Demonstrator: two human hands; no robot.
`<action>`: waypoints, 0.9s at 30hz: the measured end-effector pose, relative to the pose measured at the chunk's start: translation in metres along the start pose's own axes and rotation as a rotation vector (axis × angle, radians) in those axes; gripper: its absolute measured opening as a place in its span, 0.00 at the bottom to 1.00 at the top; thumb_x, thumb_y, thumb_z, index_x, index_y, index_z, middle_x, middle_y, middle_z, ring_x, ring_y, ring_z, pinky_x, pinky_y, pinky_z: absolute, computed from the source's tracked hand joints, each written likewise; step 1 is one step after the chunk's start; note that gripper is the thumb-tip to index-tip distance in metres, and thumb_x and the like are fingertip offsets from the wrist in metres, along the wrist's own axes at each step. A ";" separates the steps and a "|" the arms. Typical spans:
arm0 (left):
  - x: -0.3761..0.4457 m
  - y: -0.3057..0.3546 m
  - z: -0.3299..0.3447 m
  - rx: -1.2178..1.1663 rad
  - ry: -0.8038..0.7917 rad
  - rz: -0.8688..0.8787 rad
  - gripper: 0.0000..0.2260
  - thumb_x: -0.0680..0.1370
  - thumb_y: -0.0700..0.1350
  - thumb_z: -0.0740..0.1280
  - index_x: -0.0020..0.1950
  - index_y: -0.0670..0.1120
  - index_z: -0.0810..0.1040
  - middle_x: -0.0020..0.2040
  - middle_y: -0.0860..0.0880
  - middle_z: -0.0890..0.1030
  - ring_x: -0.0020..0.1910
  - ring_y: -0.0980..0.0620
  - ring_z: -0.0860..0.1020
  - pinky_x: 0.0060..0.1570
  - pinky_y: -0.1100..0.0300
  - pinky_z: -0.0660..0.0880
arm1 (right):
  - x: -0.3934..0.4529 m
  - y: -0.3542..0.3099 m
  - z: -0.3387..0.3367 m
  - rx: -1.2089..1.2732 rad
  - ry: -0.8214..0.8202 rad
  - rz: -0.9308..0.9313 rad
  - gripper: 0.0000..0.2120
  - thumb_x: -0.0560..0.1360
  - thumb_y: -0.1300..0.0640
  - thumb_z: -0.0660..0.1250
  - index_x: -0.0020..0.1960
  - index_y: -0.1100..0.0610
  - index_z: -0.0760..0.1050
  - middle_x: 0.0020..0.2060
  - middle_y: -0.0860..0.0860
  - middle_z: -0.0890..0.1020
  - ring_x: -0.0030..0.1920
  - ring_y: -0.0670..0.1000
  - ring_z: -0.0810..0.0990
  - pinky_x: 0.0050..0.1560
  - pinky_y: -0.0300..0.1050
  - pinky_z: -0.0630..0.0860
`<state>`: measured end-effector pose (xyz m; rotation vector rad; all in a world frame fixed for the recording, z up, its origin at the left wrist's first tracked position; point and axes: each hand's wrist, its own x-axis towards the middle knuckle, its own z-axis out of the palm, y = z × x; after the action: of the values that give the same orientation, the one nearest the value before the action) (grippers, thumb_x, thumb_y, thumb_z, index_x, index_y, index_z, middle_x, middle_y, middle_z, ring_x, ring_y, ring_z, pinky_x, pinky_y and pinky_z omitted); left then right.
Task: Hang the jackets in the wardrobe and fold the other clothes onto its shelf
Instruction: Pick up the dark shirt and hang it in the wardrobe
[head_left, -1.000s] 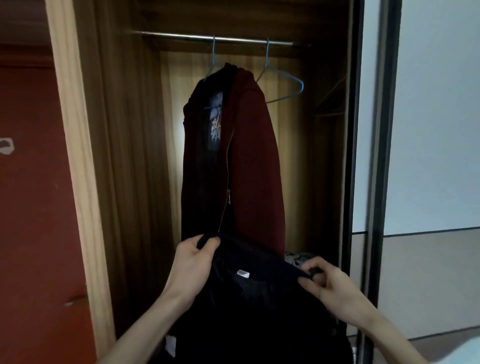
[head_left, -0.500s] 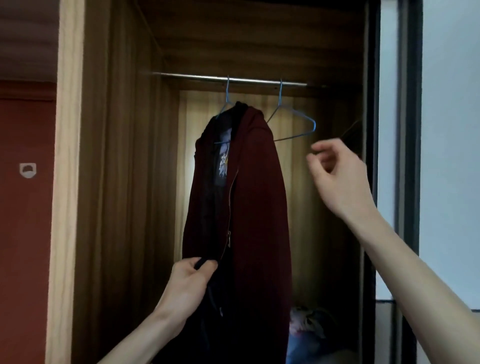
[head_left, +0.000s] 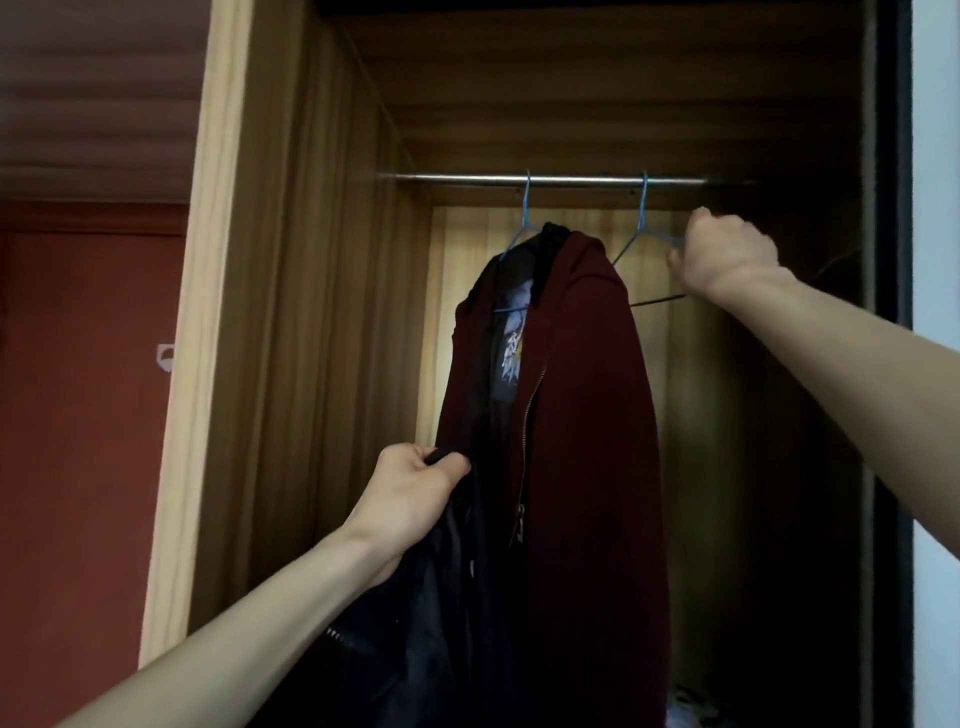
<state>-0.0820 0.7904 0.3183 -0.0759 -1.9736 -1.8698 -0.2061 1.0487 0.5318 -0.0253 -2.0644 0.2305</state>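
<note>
A dark red zip jacket (head_left: 587, 415) hangs on a blue wire hanger (head_left: 522, 228) from the metal rail (head_left: 571, 181) inside the wooden wardrobe. To its right an empty blue hanger (head_left: 641, 228) hangs on the same rail; my right hand (head_left: 724, 254) grips its right shoulder. Lower left, my left hand (head_left: 410, 493) grips the collar edge of a black jacket (head_left: 431, 623), which hangs down in front of the red one.
The wardrobe's wooden left side panel (head_left: 291, 364) stands close to my left arm. A dark sliding-door frame (head_left: 888, 364) borders the right side. Some patterned clothes (head_left: 691, 706) lie at the wardrobe bottom. A red wall (head_left: 78, 415) is to the left.
My right hand let go of the black jacket, rose to the rail and closed on the empty hanger. My left hand kept hold of the black jacket. The view tilted upward.
</note>
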 end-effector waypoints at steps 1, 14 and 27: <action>0.002 0.004 -0.001 0.007 0.005 0.012 0.11 0.83 0.40 0.67 0.49 0.34 0.84 0.38 0.40 0.86 0.33 0.48 0.85 0.30 0.63 0.78 | 0.002 0.000 0.003 0.014 -0.012 0.011 0.16 0.83 0.53 0.65 0.66 0.62 0.73 0.56 0.63 0.79 0.58 0.65 0.80 0.59 0.61 0.78; 0.012 0.054 -0.004 0.095 0.059 0.133 0.11 0.82 0.39 0.67 0.50 0.31 0.83 0.34 0.42 0.83 0.30 0.49 0.82 0.31 0.61 0.79 | 0.022 0.009 0.036 0.445 0.071 0.206 0.12 0.85 0.57 0.64 0.61 0.64 0.79 0.53 0.62 0.81 0.55 0.62 0.82 0.53 0.55 0.80; 0.001 0.050 -0.016 0.126 0.065 0.161 0.09 0.81 0.39 0.66 0.42 0.38 0.80 0.30 0.44 0.79 0.26 0.51 0.78 0.28 0.64 0.75 | -0.025 0.005 0.038 0.728 0.237 0.207 0.18 0.87 0.55 0.53 0.61 0.62 0.80 0.59 0.60 0.82 0.62 0.60 0.79 0.59 0.48 0.72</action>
<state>-0.0630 0.7790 0.3656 -0.1319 -1.9740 -1.6238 -0.2269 1.0446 0.4914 0.1711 -1.6408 1.0409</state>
